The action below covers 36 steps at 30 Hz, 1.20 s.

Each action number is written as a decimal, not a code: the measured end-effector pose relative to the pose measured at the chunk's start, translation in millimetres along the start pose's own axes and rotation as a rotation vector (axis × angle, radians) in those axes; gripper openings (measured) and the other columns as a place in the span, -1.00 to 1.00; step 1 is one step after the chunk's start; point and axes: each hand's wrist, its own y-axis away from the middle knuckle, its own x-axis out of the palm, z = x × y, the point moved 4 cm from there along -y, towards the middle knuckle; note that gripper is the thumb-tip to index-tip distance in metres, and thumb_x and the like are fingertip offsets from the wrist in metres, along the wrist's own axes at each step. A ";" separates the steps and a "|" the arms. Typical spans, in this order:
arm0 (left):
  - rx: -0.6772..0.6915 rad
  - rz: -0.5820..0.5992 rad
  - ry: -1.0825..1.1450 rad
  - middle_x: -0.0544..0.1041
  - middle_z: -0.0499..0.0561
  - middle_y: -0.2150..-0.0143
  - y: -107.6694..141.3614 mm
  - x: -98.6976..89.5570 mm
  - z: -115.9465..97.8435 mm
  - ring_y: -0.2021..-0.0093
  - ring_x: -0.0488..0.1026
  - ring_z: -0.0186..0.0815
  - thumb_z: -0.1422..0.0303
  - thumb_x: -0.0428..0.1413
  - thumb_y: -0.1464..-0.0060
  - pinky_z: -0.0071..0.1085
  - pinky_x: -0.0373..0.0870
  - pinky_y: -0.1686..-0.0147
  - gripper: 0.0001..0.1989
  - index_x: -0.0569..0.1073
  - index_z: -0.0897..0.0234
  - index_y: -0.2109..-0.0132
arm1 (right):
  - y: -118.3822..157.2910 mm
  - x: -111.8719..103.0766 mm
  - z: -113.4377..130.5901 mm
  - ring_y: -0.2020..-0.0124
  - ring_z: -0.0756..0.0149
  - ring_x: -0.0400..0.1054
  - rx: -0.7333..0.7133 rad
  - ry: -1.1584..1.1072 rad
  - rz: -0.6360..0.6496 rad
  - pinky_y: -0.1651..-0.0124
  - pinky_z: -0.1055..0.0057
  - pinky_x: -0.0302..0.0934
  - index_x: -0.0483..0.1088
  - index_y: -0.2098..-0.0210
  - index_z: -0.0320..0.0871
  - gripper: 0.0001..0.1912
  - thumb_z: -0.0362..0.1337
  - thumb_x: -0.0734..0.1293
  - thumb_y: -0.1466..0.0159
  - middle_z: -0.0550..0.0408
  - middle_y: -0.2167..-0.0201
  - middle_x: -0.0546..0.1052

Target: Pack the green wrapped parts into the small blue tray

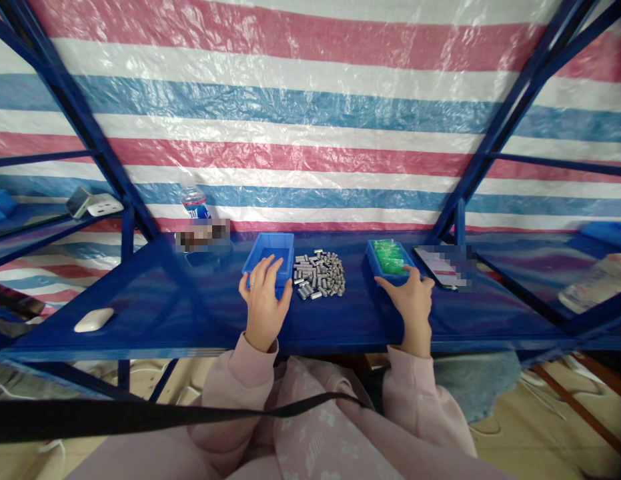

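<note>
Both hands flat on the blue shelf [140, 300], each at a bin.

L→R: white mouse [93, 320] far left, water bottle [195, 203] at the back. Left hand [264, 300], fingers spread, palm down, rests on the near rim of the empty blue bin [270, 257]. Pile of small grey cylinders [320, 273] sits just beside it, between the bins. Right hand [413, 300], fingers loosely open, touches the near edge of the bin with green parts [390, 259]; gripping nothing. Phone [437, 267] just right of that.

Two blurred patches are hiding stuff: one [203, 237] under the bottle [194, 202], one over the phone [447, 267]. The bag [597, 283] is getting cut off at the right edge.
</note>
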 end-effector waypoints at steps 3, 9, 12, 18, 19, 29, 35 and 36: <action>-0.010 -0.001 -0.026 0.38 0.09 -0.18 -0.3 1.6 1.5 -0.22 0.24 -0.15 0.30 0.04 -0.17 -0.12 -0.22 -0.22 -0.65 0.34 0.14 -0.10 | -0.5 0.8 0.3 -0.01 -0.28 0.34 0.008 0.004 0.031 0.03 0.01 0.25 0.18 -0.19 -0.20 -0.16 0.06 0.42 -0.03 -0.35 -0.05 0.24; -0.029 0.013 -0.036 0.38 0.07 -0.17 -1.2 2.8 2.2 -0.22 0.23 -0.12 0.29 0.05 -0.16 -0.07 -0.21 -0.21 -0.73 0.40 0.12 -0.02 | 0.7 0.7 2.3 0.03 -0.25 0.39 0.049 0.000 0.050 0.04 0.03 0.27 0.16 -0.19 -0.16 -0.19 0.03 0.40 -0.04 -0.32 -0.09 0.21; -0.036 0.024 -0.027 0.40 0.04 -0.15 -2.1 3.4 1.9 -0.21 0.23 -0.13 0.30 0.06 -0.16 -0.07 -0.20 -0.20 -0.81 0.43 0.11 0.08 | 1.4 0.9 2.8 0.04 -0.25 0.40 0.053 0.004 0.045 0.05 0.03 0.28 0.15 -0.20 -0.15 -0.20 0.03 0.39 -0.05 -0.31 -0.09 0.21; -0.033 0.030 0.040 0.49 0.01 -0.02 -3.9 5.5 5.1 -0.16 0.27 -0.12 0.31 0.09 -0.13 -0.02 -0.24 -0.21 -0.89 0.44 0.13 0.17 | 2.2 3.6 -0.3 0.02 -0.28 0.38 0.044 -0.018 0.060 0.05 -0.02 0.24 0.11 -0.22 -0.16 -0.18 0.05 0.36 -0.07 -0.34 -0.09 0.21; -0.031 0.032 0.054 0.50 0.00 0.00 -4.2 5.8 6.0 -0.15 0.28 -0.12 0.32 0.09 -0.13 -0.01 -0.24 -0.21 -0.89 0.44 0.13 0.17 | 2.3 4.3 -1.0 0.01 -0.29 0.36 0.036 -0.024 0.058 0.04 -0.03 0.23 0.10 -0.23 -0.17 -0.17 0.05 0.36 -0.07 -0.35 -0.08 0.22; 0.124 -0.014 0.236 0.53 0.00 0.07 -8.2 -15.5 -5.9 -0.12 0.33 -0.19 0.34 0.09 -0.14 -0.03 -0.17 -0.27 -0.92 0.45 0.16 0.21 | 6.9 -6.4 -2.8 -0.21 -0.33 0.10 -0.029 -0.133 -0.046 -0.09 -0.20 0.06 0.07 -0.25 -0.32 -0.19 -0.08 0.35 -0.12 -0.49 -0.21 0.13; 0.319 0.175 0.495 0.57 0.00 0.17 -6.7 -48.2 -31.4 -0.02 0.42 -0.23 0.37 0.13 -0.09 -0.07 -0.01 -0.27 -0.96 0.45 0.20 0.34 | 25.4 -36.2 12.9 -0.19 0.00 0.23 -0.311 -0.640 -0.114 -0.21 0.05 0.08 0.27 -0.15 -0.26 -0.42 -0.07 0.28 -0.22 -0.23 -0.13 0.37; 0.351 0.247 0.555 0.58 0.00 0.19 -5.0 -51.2 -35.9 0.01 0.44 -0.23 0.38 0.13 -0.09 -0.09 0.04 -0.26 -0.95 0.45 0.21 0.34 | 32.2 -40.1 16.1 -0.16 0.05 0.28 -0.334 -0.750 -0.046 -0.21 0.09 0.11 0.29 -0.13 -0.22 -0.46 -0.07 0.27 -0.24 -0.18 -0.11 0.41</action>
